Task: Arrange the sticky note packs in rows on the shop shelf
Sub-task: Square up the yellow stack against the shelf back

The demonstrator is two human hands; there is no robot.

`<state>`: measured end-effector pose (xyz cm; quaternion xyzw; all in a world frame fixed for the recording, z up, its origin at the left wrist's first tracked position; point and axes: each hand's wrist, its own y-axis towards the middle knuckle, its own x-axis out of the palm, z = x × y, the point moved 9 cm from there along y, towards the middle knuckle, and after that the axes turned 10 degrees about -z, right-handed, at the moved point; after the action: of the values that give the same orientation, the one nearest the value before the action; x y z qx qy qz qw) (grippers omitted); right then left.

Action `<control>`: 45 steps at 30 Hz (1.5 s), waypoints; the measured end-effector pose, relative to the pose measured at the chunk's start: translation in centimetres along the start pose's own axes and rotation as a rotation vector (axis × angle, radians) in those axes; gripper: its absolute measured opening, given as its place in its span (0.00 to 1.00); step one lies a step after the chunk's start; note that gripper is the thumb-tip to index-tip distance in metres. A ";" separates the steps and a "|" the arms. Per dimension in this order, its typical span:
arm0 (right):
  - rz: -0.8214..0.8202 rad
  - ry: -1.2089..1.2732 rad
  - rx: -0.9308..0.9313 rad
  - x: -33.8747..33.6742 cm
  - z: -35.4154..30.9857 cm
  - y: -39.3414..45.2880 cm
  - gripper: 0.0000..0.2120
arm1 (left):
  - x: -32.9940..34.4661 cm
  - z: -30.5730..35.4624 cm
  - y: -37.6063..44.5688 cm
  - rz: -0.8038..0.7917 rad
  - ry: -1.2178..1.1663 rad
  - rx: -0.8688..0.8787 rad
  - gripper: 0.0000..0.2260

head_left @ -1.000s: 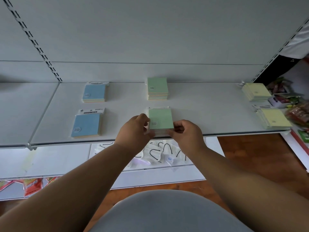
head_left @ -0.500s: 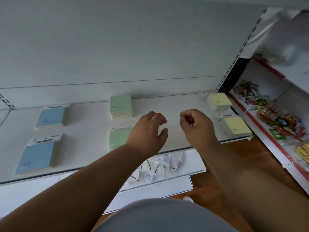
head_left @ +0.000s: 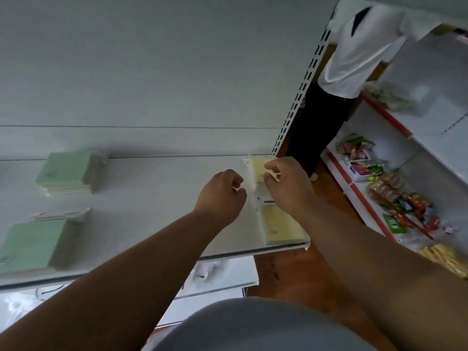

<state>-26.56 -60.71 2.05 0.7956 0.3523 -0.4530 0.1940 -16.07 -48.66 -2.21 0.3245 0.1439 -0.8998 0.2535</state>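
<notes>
In the head view, both bare arms reach forward over the flat white metal shop shelf [head_left: 157,198]. The left hand [head_left: 220,196] hovers above the shelf's bare surface with its fingers curled loosely inward, holding nothing. The right hand [head_left: 286,183] sits just beside it, thumb and forefinger bent towards each other at the near edge of the rear pale yellow sticky note pack [head_left: 258,168] — whether the fingertips actually pinch the pack or only hover at it cannot be told, as the frame is blurred there.

That yellow pack lies at the back right corner of the shelf, close to the perforated white upright [head_left: 301,87]. A second pale yellow sticky note pack [head_left: 278,226] lies in front of it, near the shelf's front edge, partly covered by the right forearm. Well apart on the left, two pale green sticky note packs form another column: one at the back [head_left: 65,171] and one at the front [head_left: 30,244].

Beyond the upright, a person in a white shirt and dark trousers [head_left: 354,51] stands beside red-edged shelves holding colourful snack packets [head_left: 395,196].
</notes>
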 end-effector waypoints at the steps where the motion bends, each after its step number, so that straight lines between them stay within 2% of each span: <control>1: -0.013 -0.029 0.021 -0.2 1.3 1.1 0.11 | 0.8 -0.1 0.8 -0.015 -0.081 -0.063 0.13; 3: -0.084 -0.058 0.127 0.1 4.1 3.1 0.04 | 2.9 -0.8 2.2 -0.086 -0.369 -0.220 0.18; 5: -0.200 -0.030 0.228 1.5 6.1 4.1 0.07 | 4.8 -1.3 3.3 -0.147 -0.607 -0.339 0.20; 8: -0.287 0.104 0.266 2.9 6.9 4.7 0.11 | 5.2 -1.0 4.7 -0.149 -0.614 -0.370 0.16; 11: -0.298 0.274 0.322 3.4 7.2 5.1 0.18 | 4.7 -1.5 5.2 -0.102 -0.647 -0.440 0.20; 15: -0.321 0.535 0.290 4.8 4.8 4.3 0.35 | 1.9 -2.5 4.3 -0.052 -0.507 -0.444 0.13; 16: -0.331 0.573 0.269 5.4 4.0 4.0 0.33 | 0.7 -2.7 3.7 -0.025 -0.447 -0.423 0.14; 18: -0.342 0.617 0.209 6.6 1.8 3.3 0.21 | -1.6 -3.4 2.4 0.015 -0.321 -0.361 0.13; 19: -0.338 0.623 0.179 7.3 0.9 3.2 0.20 | -2.6 -3.6 1.7 0.022 -0.265 -0.320 0.11; 22: -0.286 0.584 0.107 8.8 -2.7 2.3 0.25 | -5.1 -5.1 -0.3 0.025 -0.167 -0.213 0.07; 27: -0.220 0.562 -0.058 10.6 -8.2 0.5 0.20 | -8.1 -8.8 -3.6 0.190 -0.079 -0.119 0.05; 29: -0.238 0.585 -0.077 12.1 -9.5 -0.3 0.22 | -8.0 -9.9 -4.4 0.159 -0.110 -0.141 0.11; 32: -0.237 0.675 -0.024 14.0 -9.9 -1.4 0.25 | -6.6 -10.8 -4.1 0.019 -0.210 -0.142 0.28; 34: -0.201 0.725 -0.002 14.5 -9.8 -1.8 0.26 | -6.1 -11.6 -3.6 0.008 -0.283 -0.095 0.32; 37: -0.214 0.696 0.020 15.2 -10.0 -2.0 0.28 | -6.3 -12.0 -4.0 -0.003 -0.267 -0.117 0.29; 39: -0.217 0.657 0.042 15.6 -9.8 -2.0 0.29 | -7.0 -11.8 -4.5 0.024 -0.151 -0.133 0.26; 42: -0.207 0.592 0.070 15.4 -9.8 -1.9 0.27 | -7.9 -11.2 -3.9 0.040 0.059 -0.092 0.23; 45: -0.170 0.456 0.114 13.9 -10.2 -0.8 0.22 | -8.8 -11.5 -2.6 0.011 0.048 -0.139 0.13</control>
<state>-16.49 -48.42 -4.63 0.8544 0.4266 -0.2956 0.0253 -5.79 -38.49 -4.78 0.3285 0.2100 -0.8782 0.2770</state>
